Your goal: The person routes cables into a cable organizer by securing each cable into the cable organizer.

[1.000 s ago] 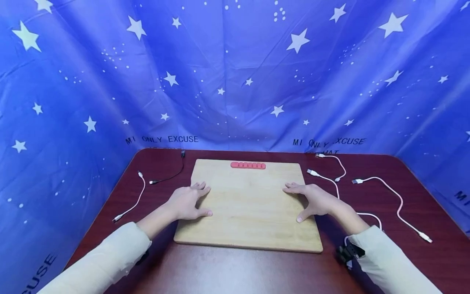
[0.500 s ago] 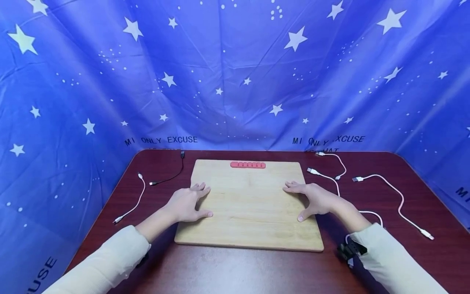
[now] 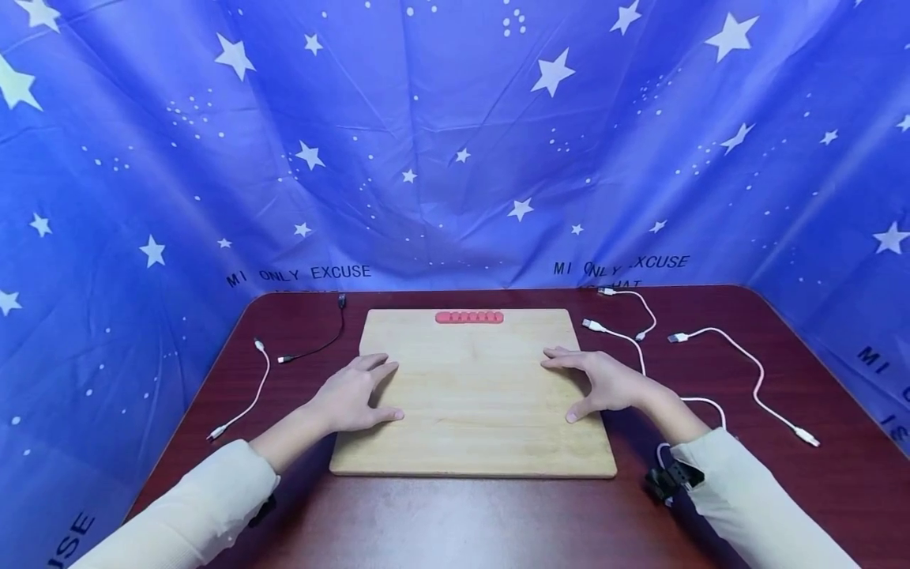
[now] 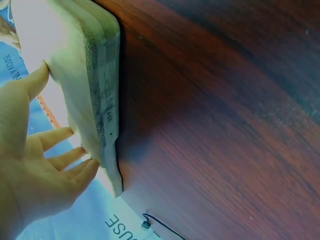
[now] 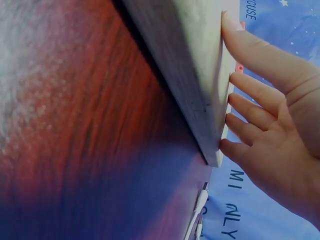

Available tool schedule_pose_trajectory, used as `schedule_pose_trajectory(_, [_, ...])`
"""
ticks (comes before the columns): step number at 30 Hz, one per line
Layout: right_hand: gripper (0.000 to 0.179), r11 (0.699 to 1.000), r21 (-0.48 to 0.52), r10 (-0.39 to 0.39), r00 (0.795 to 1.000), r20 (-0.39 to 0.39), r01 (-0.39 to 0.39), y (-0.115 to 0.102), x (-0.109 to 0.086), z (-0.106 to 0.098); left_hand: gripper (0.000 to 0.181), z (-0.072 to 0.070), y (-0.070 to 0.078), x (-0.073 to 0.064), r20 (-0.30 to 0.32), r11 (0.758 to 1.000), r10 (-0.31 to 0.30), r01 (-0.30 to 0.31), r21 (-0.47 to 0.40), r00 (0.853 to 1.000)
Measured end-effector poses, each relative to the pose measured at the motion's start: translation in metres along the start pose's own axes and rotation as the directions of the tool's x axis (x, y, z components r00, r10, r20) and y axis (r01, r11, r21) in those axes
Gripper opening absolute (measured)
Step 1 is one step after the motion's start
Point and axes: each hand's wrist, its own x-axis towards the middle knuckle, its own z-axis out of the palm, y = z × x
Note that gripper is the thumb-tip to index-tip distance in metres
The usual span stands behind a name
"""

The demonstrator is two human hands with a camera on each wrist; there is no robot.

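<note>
A light wooden board [image 3: 469, 395] lies flat on the dark red table. On its left side rests my left hand [image 3: 351, 395], fingers spread and fingertips touching the top. My right hand [image 3: 604, 383] touches the right side in the same way, thumb and fingers apart. Neither hand holds anything. In both wrist views the fingertips meet the face of the board [image 4: 70, 70], whose thick edge shows beside the table. A red cable holder [image 3: 469, 317] with several slots sits along the board's far edge.
Left of the board lie a white cable [image 3: 265, 387] and a short black cable [image 3: 334, 338]. To the right are a short white cable [image 3: 648, 308], a longer one [image 3: 626, 338] partly behind my right arm, and another [image 3: 759, 379]. A blue starred curtain [image 3: 455, 158] surrounds the table [image 3: 441, 521].
The whole head view has shifted slightly, so the scene sits a little further left. Both hands keep their places on the board, and the cables lie as before.
</note>
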Motion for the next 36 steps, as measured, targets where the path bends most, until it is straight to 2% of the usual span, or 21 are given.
schedule_pose_trajectory(4, [0.081, 1.0, 0.016, -0.005, 1.0, 0.007, 0.005, 0.0, 0.0, 0.0, 0.078, -0.002, 0.001, 0.0, 0.022, 1.0, -0.009, 0.009, -0.027, 1.0])
schedule_pose_trajectory(10, [0.082, 0.999, -0.027, 0.034, 0.998, 0.047, -0.033, -0.005, 0.0, -0.002, 0.079, -0.005, 0.006, 0.001, 0.069, 0.998, -0.029, 0.032, -0.053, 0.997])
schedule_pose_trajectory(22, [0.082, 0.994, -0.108, 0.027, 0.999, 0.036, -0.023, -0.012, 0.002, -0.004, 0.077, -0.01, 0.007, 0.004, 0.085, 0.996, -0.05, 0.056, -0.072, 0.995])
schedule_pose_trajectory(28, [0.08, 0.99, -0.142, 0.002, 1.0, -0.024, -0.005, -0.01, 0.001, -0.005, 0.07, -0.006, -0.001, 0.004, 0.028, 0.995, -0.029, 0.032, -0.097, 0.999])
schedule_pose_trajectory(36, [0.069, 0.983, -0.181, -0.063, 0.99, -0.126, 0.04, -0.006, 0.005, -0.002, 0.056, -0.005, -0.015, 0.006, -0.093, 0.991, -0.017, 0.004, -0.137, 0.996])
